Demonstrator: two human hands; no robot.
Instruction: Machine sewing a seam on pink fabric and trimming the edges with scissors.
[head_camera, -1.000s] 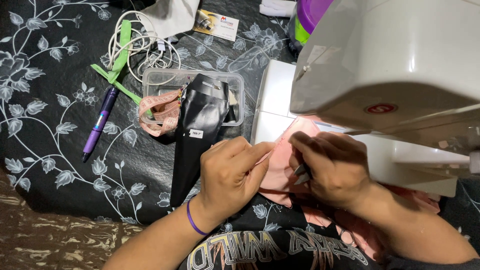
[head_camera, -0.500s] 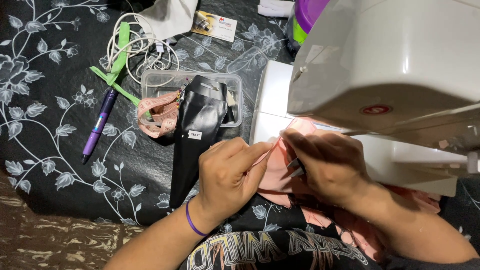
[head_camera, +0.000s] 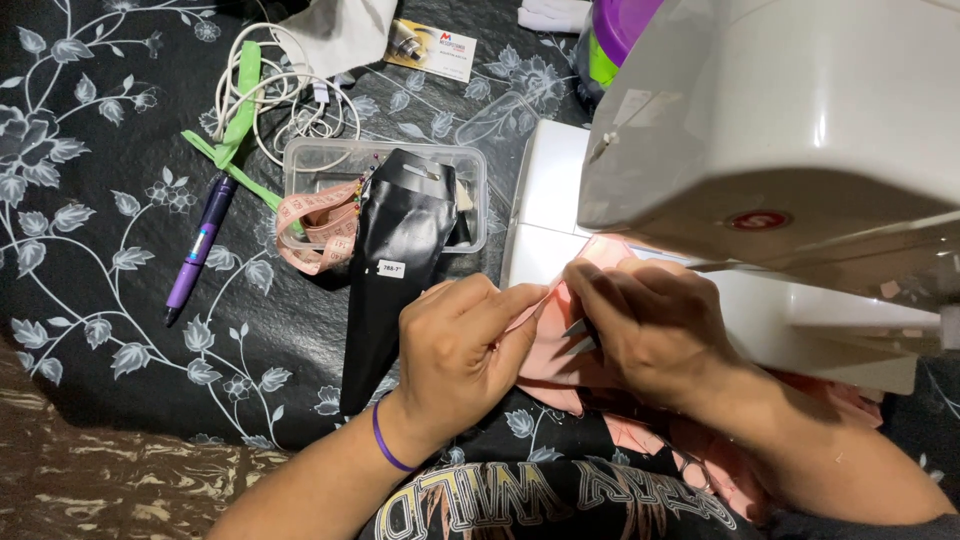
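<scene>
While my left hand (head_camera: 455, 345) pinches the edge of the pink cloth (head_camera: 560, 345) at the centre of the frame, my right hand (head_camera: 650, 330) presses on the same cloth just beside it, fingers closed on a small metal tool (head_camera: 578, 327) whose kind I cannot tell; the cloth lies on the white bed of the sewing machine (head_camera: 780, 150), which fills the upper right; left of my hands lies a black pouch (head_camera: 395, 270), its top over a clear box (head_camera: 330, 165) with a pink tape (head_camera: 315, 225); a purple pen (head_camera: 197, 250) lies at the left; a white cable (head_camera: 285, 100) coils at the upper left
</scene>
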